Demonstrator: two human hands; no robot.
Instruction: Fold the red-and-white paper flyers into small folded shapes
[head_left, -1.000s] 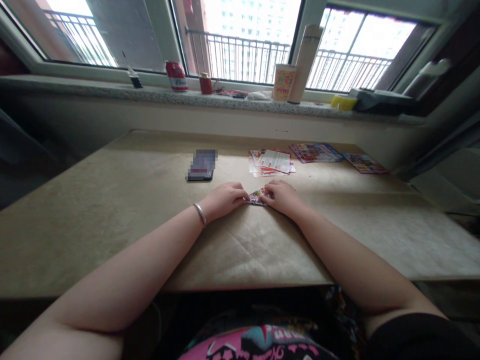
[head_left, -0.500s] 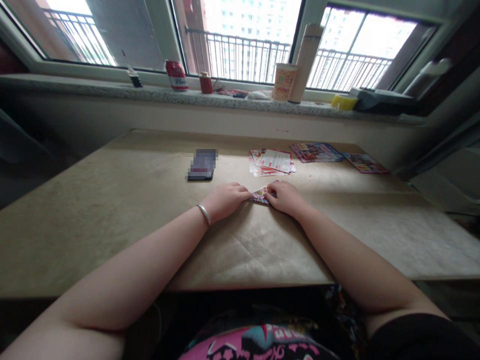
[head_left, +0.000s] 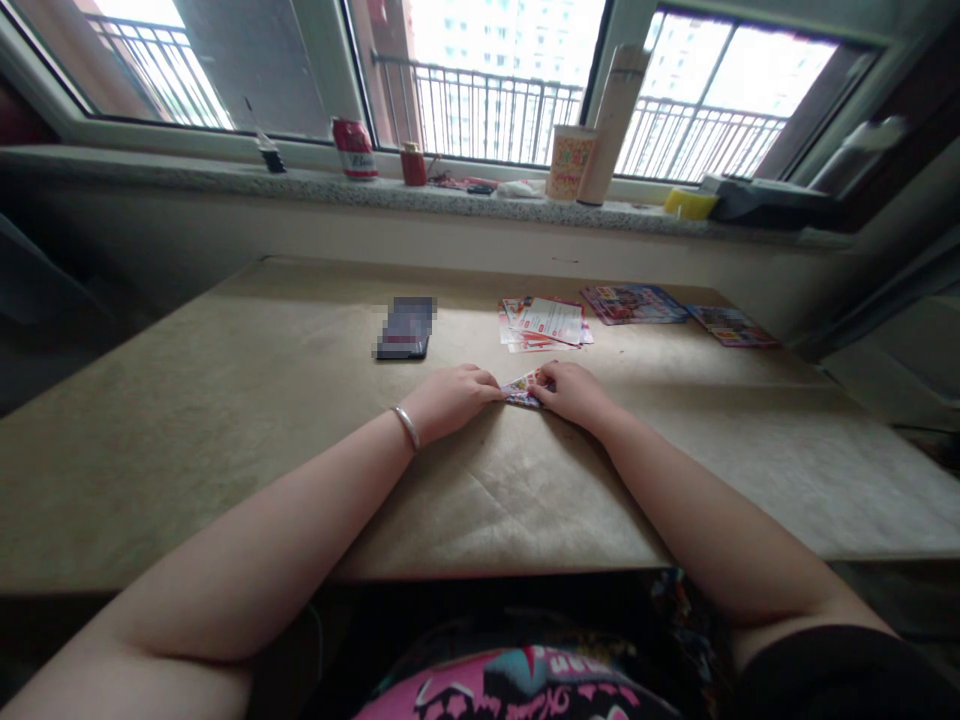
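A small colourful folded paper point(head_left: 523, 389) lies on the brown paper-covered table point(head_left: 225, 420), pinched between both hands. My left hand point(head_left: 450, 397), with a silver bracelet on its wrist, has its fingers curled and presses the paper's left end. My right hand point(head_left: 574, 392) is closed on the paper's right end, fingertips bent over it. Most of the paper is hidden under the fingers.
A dark phone point(head_left: 404, 329) lies behind my left hand. Printed leaflets point(head_left: 545, 323) sit behind the hands, more leaflets point(head_left: 634, 303) and a further one point(head_left: 732, 326) to the right. The windowsill point(head_left: 187, 178) holds a red can point(head_left: 355, 150), a cup point(head_left: 568, 163) and a tall flask point(head_left: 610, 115).
Both hands have shifted slightly away from me with the folded paper. My right hand's fingers have drawn in closer over it.
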